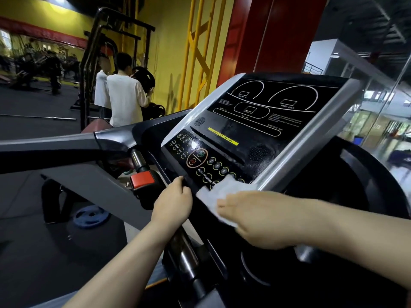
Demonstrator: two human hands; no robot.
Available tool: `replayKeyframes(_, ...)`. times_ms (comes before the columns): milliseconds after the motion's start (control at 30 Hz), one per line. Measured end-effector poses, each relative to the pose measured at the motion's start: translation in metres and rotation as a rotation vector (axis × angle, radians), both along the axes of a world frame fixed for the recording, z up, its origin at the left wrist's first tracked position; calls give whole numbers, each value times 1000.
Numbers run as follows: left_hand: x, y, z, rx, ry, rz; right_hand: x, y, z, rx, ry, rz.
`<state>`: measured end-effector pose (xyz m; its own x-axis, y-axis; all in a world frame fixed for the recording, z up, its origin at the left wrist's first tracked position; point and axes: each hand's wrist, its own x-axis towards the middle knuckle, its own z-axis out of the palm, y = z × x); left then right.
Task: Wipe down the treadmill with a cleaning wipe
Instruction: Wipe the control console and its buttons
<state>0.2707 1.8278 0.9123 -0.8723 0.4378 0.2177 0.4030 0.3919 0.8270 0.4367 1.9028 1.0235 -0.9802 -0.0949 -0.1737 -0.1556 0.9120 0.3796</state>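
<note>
Treadmill console (255,130), black face, printed legends:
- Lower keypad (200,161): "RESET", "PROGRAM", "ENTER", "MODE", "INCLINE"; red round key "STOP".
- Upper display panel (273,103): "SPEED km/h", "HEART RATE".
- Yellow strip (223,136) under the display: lettering too small to read.
- Small instruction paragraphs: illegible.
</note>
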Motion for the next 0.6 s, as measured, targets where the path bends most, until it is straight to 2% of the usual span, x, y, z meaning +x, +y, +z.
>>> replayKeyframes(133, 5, -7, 1, 127, -62, -1, -63, 1, -9, 50, 89, -198)
replayKeyframes(233, 3, -7, 1, 119, -53, -6, -126, 38, -5, 64, 242, -384)
replayKeyframes(333, 2, -7, -1, 97, -31, 9, -164, 44, -16, -40, 337, -479)
replayKeyframes(367, 3, -8, -1, 91, -32, 8, -164, 37, -19, -32, 336, -444)
replayKeyframes(433, 1, -9, -1, 89, -43, -13, -145, 24, -23, 58, 181, -278)
replayKeyframes(500, -2, -10, -4, 115, -52, -29, -109, 14, -26, 134, 5, -78)
replayKeyframes(600, -5, -8, -6, 139, -59, 2, -46, 9, -39, 148, -126, 132)
